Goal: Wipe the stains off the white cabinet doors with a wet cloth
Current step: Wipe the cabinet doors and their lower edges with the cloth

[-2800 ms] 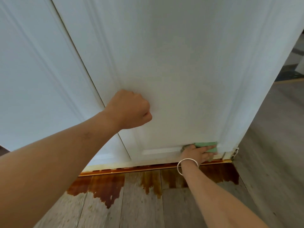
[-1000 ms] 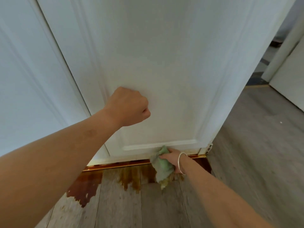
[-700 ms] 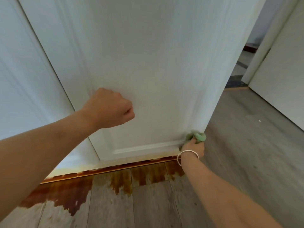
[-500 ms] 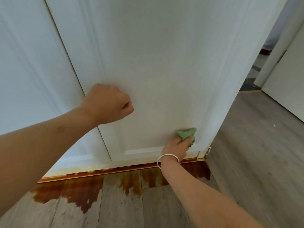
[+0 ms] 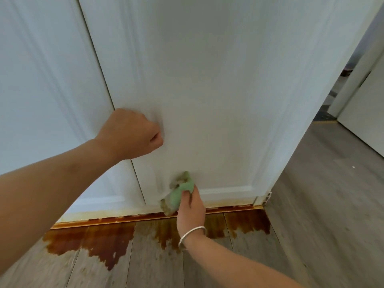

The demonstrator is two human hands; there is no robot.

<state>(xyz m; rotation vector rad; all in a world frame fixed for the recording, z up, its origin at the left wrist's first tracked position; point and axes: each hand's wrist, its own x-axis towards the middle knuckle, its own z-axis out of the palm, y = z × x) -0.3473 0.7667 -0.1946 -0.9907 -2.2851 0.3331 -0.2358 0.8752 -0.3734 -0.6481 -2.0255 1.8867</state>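
While the L hand (image 5: 131, 134) is balled in a fist, fingers curled tight together w/ nothing seen in them, its knuckles rest against the R door (image 5: 218, 80), right beside the seam w/ the L door (image 5: 41, 80). R hand (image 5: 191, 207) is lower down, near the btm of the R door. Its fingers (image 5: 188, 193) are clamped on a bunched-up green cloth (image 5: 178, 195). Cloth sticks out above & to the left of those fingers and is pressed against the door's btm-left corner, approx where the raised panel moulding turns. Cloth's lower end and top tip look dirty brown; the rest is mint green. Silver bangle (image 5: 192, 233) sits on the R wrist, just below the hand.

Just below the R fingers, a yellowish stain (image 5: 228, 205) runs along the btm edge of both doors. Under that, an orange-brown strip (image 5: 128, 220) lines the cabinet base, touching the floor (image 5: 322, 204). Dark rust-brown spill (image 5: 99, 244) spreads over the grey wood-look planks below both hands, widest under the L forearm, w/ another patch to the right of the R wrist. Far right of the R fingers, beyond the door's edge, part of another white panel (image 5: 365, 113) shows.
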